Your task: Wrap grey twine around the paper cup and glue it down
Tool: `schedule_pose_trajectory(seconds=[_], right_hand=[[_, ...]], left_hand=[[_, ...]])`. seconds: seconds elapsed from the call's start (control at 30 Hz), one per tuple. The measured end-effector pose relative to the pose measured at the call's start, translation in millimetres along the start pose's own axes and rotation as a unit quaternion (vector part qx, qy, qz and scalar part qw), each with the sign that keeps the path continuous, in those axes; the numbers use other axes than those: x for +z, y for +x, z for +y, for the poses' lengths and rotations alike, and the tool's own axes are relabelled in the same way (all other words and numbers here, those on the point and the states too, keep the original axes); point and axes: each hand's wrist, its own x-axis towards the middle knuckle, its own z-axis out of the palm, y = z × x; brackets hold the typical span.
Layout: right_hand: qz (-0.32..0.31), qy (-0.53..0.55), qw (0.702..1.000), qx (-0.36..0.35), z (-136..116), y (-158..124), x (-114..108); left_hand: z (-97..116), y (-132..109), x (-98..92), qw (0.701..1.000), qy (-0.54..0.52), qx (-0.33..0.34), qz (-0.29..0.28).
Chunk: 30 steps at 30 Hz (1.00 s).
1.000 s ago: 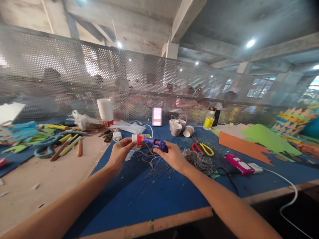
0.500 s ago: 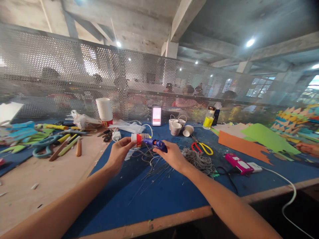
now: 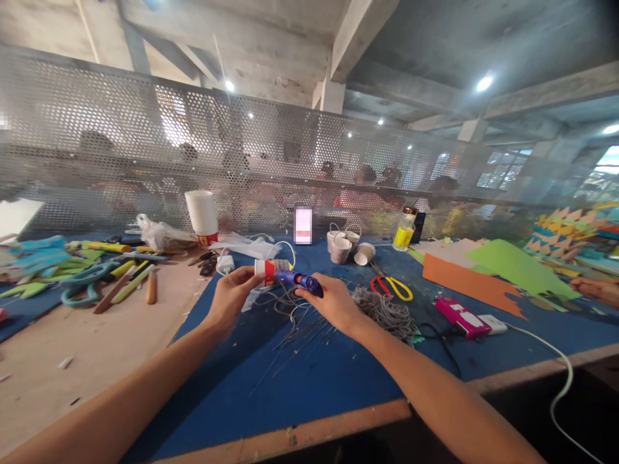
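Note:
My left hand [image 3: 231,293] grips a small red-and-white paper cup [image 3: 265,272] tipped on its side, fingers and thumb at its left end. My right hand [image 3: 336,303] is closed round a blue glue gun [image 3: 302,281], whose front end is at the cup's right end; whether they touch I cannot tell. Grey cord [image 3: 293,310] lies in loose strands on the blue table surface below, and a thicker bundle of grey cord [image 3: 387,314] is partly behind my right wrist.
Scissors [image 3: 396,289] with red and yellow handles lie right of several small cups [image 3: 341,248]. A stack of paper cups [image 3: 201,216], a phone [image 3: 304,225] and a glue bottle [image 3: 405,233] stand farther back. Teal scissors [image 3: 82,283] lie left, a pink device [image 3: 461,317] right.
Both hands keep their hold on the cup and the glue gun and have hardly moved. The glue gun has turned slightly, and the whole view has shifted a little.

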Motion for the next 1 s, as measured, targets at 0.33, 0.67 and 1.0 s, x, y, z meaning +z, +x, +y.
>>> schedule_pose_trajectory(seconds=[0.33, 0.67, 1.0], right_hand=[[0.004, -0.010, 1.000, 0.000, 0.3, -0.7, 1.5], [0.002, -0.017, 1.000, 0.002, -0.3, -0.6, 0.6], [0.001, -0.026, 1.000, 0.006, -1.9, -0.8, -0.2]], left_hand=[[-1.7, 0.2, -1.6, 1.000, 0.004, 0.006, -0.002], [-1.4, 1.2, -0.7, 1.000, 0.010, 0.006, -0.002], [3.8, -1.5, 1.6, 1.000, 0.010, 0.004, -0.001]])
